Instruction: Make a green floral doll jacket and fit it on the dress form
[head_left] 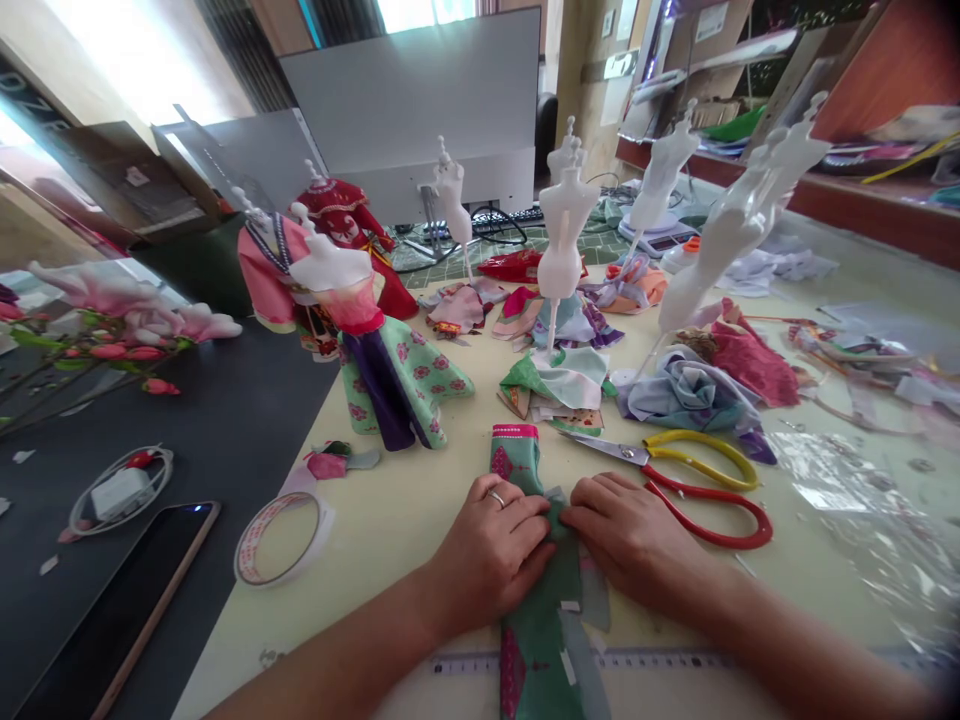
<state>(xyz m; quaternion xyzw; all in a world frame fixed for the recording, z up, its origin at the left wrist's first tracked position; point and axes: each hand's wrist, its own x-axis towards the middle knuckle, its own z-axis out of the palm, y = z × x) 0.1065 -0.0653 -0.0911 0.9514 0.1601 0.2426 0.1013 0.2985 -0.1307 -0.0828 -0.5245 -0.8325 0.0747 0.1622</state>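
Note:
A long green fabric strip (551, 590) with magenta motifs and a pink band at its far end lies lengthwise in front of me. Across its middle, my left hand (495, 535) presses down with curled fingers closed on the cloth; a ring is on one finger. My right hand (634, 530) meets it from the other side, fingertips closed on the strip's right edge, where greyish backing shows. Small white tape pieces (568, 668) stick along that edge. Scissors (675, 475) with yellow and red handles lie just beyond my right hand. Beneath the strip runs a clear ruler (660, 658).
Left of the strip are a tape roll (281, 537) and a phone (124, 610). Behind stand a doll form in a green floral skirt (405, 375), bare white doll forms (562, 230) and fabric scraps (686, 385). Clear plastic bags (847, 500) lie at right.

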